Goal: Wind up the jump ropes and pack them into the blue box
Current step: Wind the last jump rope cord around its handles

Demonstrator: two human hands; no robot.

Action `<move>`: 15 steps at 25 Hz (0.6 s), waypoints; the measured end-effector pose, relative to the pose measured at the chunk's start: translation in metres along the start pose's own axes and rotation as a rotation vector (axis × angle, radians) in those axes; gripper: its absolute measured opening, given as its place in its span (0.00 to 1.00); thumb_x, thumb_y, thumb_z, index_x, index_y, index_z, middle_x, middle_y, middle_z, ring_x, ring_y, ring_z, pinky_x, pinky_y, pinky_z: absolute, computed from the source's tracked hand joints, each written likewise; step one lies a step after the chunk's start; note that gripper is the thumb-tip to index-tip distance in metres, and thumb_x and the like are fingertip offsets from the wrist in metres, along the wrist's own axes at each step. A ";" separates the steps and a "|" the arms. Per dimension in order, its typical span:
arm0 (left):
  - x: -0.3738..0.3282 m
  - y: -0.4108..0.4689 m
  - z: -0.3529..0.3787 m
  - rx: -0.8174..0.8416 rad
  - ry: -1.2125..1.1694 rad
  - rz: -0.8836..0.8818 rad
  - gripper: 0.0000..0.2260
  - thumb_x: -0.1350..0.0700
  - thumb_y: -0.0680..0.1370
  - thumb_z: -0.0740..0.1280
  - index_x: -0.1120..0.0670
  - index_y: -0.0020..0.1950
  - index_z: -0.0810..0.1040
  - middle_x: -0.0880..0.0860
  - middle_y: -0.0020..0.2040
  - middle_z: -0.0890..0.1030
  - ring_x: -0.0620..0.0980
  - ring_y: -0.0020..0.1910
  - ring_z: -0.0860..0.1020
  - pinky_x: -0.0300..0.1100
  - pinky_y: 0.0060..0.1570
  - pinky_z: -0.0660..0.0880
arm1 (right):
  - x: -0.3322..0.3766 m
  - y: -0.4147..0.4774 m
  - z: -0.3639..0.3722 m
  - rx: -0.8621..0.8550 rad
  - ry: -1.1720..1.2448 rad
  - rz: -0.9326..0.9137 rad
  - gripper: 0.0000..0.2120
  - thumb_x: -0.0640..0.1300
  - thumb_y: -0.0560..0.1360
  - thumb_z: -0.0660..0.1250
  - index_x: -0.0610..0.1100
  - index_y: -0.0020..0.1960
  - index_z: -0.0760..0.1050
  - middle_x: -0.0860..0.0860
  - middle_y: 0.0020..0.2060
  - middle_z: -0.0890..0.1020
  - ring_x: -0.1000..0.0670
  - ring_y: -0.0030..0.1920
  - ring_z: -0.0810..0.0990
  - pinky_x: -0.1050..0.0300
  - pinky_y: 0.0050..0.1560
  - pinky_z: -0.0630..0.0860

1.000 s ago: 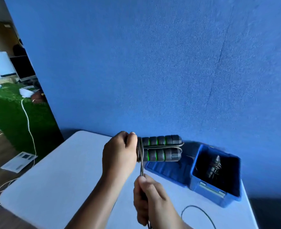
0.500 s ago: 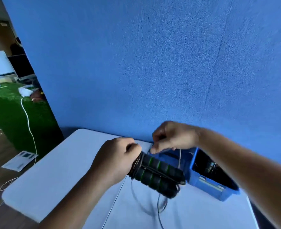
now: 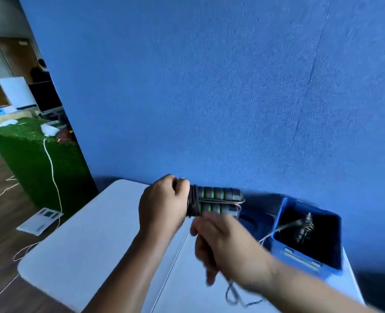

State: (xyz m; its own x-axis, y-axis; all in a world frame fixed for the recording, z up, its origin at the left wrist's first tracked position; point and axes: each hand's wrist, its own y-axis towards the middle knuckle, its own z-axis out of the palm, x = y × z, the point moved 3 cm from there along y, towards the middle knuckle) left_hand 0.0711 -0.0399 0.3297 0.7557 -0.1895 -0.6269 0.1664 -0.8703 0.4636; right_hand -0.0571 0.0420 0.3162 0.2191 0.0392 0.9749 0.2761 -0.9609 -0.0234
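My left hand (image 3: 162,208) grips the two grey jump-rope handles with green rings (image 3: 218,201), held side by side and level above the white table (image 3: 92,240). Dark cord is wound in several turns around the handles right beside my fist. My right hand (image 3: 221,242) is blurred, just below and in front of the handles, fingers curled round the loose cord (image 3: 234,294), which trails off beneath it. The open blue box (image 3: 284,222) stands at the table's right end, and another wound rope (image 3: 304,229) lies inside it.
The box's blue lid (image 3: 257,219) lies flat between the handles and the box. A blue wall rises directly behind the table. To the left are a green turf-covered block (image 3: 28,154), white cables and a paper sheet (image 3: 40,220) on the wooden floor.
My right hand came down from above the handles to below them with the cord. The left hand brought the handles from a downward tilt back to level.
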 end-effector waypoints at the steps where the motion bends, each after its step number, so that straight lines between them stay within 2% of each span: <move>1: -0.002 0.000 0.003 0.002 -0.041 -0.032 0.17 0.51 0.79 0.60 0.58 0.33 0.63 0.55 0.28 0.68 0.60 0.34 0.68 0.50 0.33 0.61 | -0.013 -0.003 0.009 -0.021 0.118 -0.005 0.14 0.42 0.84 0.55 0.39 0.43 0.71 0.46 0.24 0.73 0.46 0.20 0.70 0.56 0.24 0.74; 4: -0.002 -0.004 0.009 0.032 -0.176 -0.132 0.16 0.53 0.78 0.61 0.56 0.32 0.62 0.53 0.27 0.64 0.56 0.31 0.64 0.49 0.31 0.61 | -0.049 -0.002 0.020 0.075 0.339 -0.012 0.17 0.47 0.86 0.53 0.41 0.43 0.70 0.46 0.24 0.69 0.47 0.22 0.69 0.53 0.30 0.77; 7: 0.002 -0.007 0.006 0.088 -0.279 -0.174 0.16 0.54 0.77 0.62 0.53 0.30 0.61 0.50 0.26 0.61 0.53 0.30 0.61 0.47 0.32 0.60 | -0.078 0.010 0.002 0.239 0.280 -0.017 0.18 0.55 0.84 0.57 0.45 0.40 0.71 0.48 0.26 0.68 0.48 0.25 0.70 0.53 0.32 0.78; 10: -0.003 -0.012 -0.003 0.197 -0.400 -0.147 0.13 0.49 0.72 0.60 0.56 0.34 0.61 0.50 0.30 0.62 0.51 0.32 0.61 0.46 0.35 0.62 | -0.074 0.027 -0.038 0.239 0.045 0.020 0.16 0.50 0.80 0.64 0.47 0.36 0.69 0.52 0.28 0.68 0.53 0.29 0.69 0.53 0.36 0.80; 12: -0.007 -0.018 -0.008 0.295 -0.284 -0.010 0.13 0.47 0.70 0.59 0.56 0.35 0.63 0.50 0.29 0.63 0.51 0.31 0.63 0.46 0.33 0.61 | -0.053 0.043 -0.077 0.201 -0.260 0.032 0.15 0.44 0.80 0.66 0.44 0.35 0.69 0.53 0.31 0.69 0.56 0.32 0.69 0.59 0.36 0.76; 15: -0.008 -0.023 -0.011 0.323 -0.053 0.173 0.14 0.45 0.70 0.57 0.54 0.35 0.68 0.51 0.27 0.70 0.53 0.30 0.70 0.48 0.30 0.66 | 0.003 0.062 -0.104 0.292 -0.634 -0.118 0.17 0.50 0.78 0.71 0.45 0.34 0.72 0.53 0.28 0.68 0.55 0.30 0.67 0.60 0.32 0.68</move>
State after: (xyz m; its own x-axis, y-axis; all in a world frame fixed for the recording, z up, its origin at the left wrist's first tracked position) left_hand 0.0682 -0.0130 0.3312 0.7198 -0.3619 -0.5924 -0.1758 -0.9206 0.3488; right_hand -0.1367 -0.0455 0.3405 0.6507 0.3759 0.6598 0.5517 -0.8310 -0.0707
